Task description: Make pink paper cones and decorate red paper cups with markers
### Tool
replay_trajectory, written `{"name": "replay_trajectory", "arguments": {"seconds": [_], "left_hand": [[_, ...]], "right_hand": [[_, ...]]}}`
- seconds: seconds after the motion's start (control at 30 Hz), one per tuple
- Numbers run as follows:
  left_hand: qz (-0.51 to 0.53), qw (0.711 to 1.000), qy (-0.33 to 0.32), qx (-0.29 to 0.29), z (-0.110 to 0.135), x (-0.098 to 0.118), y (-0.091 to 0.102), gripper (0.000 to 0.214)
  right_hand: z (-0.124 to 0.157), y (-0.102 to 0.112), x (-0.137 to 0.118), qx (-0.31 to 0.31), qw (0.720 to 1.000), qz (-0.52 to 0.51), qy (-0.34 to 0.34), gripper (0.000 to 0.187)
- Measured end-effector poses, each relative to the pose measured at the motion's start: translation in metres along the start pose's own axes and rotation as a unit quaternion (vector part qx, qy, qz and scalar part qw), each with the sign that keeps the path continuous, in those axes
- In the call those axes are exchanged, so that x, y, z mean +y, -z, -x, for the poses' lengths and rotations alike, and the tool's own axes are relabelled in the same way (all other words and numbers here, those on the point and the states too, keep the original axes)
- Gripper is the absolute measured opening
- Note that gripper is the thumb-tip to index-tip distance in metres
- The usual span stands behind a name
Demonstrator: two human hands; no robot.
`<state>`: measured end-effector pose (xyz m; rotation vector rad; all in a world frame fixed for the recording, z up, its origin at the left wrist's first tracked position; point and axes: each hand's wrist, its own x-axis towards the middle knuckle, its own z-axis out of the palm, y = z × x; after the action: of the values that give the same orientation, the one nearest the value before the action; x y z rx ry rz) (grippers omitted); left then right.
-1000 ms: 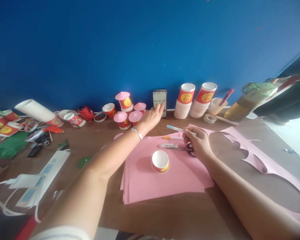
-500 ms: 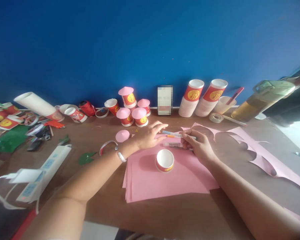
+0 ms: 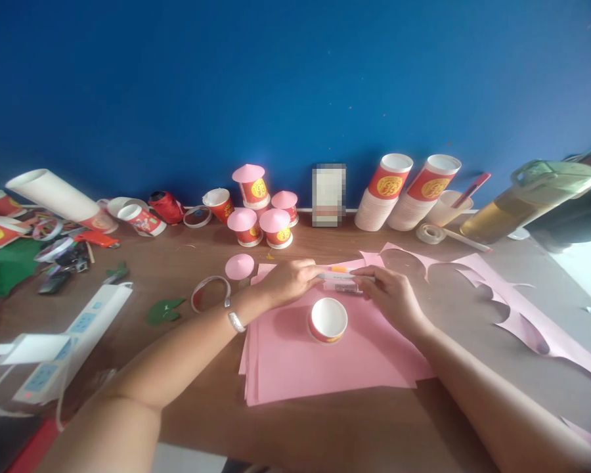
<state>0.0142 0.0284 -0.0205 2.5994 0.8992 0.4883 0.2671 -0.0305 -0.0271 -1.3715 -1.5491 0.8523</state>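
Observation:
My left hand (image 3: 295, 279), with a silver bracelet at the wrist, pinches the left end of a thin pale pen (image 3: 337, 276). My right hand (image 3: 388, 288) grips its other end, so the pen lies level between both hands. Right behind it shows an orange-and-white pen (image 3: 339, 269). A thicker whitish tube (image 3: 345, 288), perhaps a marker, lies just in front of the pen. Below the hands a short red-and-white paper cup (image 3: 328, 318) stands open end up on a stack of pink paper (image 3: 295, 374).
Small red cups with pink cone roofs (image 3: 243, 225) stand near the blue wall, beside a phone (image 3: 329, 197). Tall cup stacks (image 3: 383, 197), tape (image 3: 430, 232) and a bottle (image 3: 502, 203) are at right. Cut pink scraps (image 3: 515, 322) lie there too. A power strip (image 3: 76, 345) occupies the left.
My left hand, previously open with fingers stretched, has closed on the pen's left end. My right hand still holds the pen. The view has shifted slightly.

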Motion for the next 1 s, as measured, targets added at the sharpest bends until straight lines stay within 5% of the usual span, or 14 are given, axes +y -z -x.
{"name": "replay_trajectory", "arguments": {"seconds": [0.2,0.43,1.0], "left_hand": [[-0.02,0.999,-0.034,0.025,0.008,0.002,-0.006,0.033],[-0.108,0.994,-0.01,-0.004,0.023,0.0,0.0,0.041],[-0.125,0.991,-0.026,-0.037,0.037,-0.005,-0.001,0.032]], "right_hand": [[0.001,-0.004,0.006,-0.022,0.987,0.117,0.108,0.024],[0.004,-0.007,0.014,0.021,0.9,0.302,0.313,0.021],[0.003,-0.007,0.021,0.015,0.868,0.407,0.285,0.028]]}}
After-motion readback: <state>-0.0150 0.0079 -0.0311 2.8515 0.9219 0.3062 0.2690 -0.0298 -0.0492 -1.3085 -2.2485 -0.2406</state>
